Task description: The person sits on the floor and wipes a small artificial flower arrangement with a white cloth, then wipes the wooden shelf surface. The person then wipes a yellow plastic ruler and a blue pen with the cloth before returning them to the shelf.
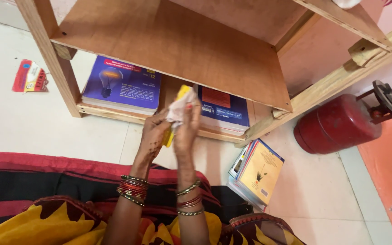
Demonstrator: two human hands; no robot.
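Yellow-patterned cloth [32,224] and bangled forearms fill the foreground. Left hand [153,136] grips a yellow book [176,106] held upright before the wooden shelf unit [182,45], fingers curled round its lower edge. Right hand [187,129] presses a crumpled pale cloth [178,109] against the book's face, fingers closed upon it. Behind, a purple book [123,84] and a blue book [225,109] lie on the bottom shelf. Stacked books [257,170] and a red gas cylinder [339,124] rest on the floor to the right.
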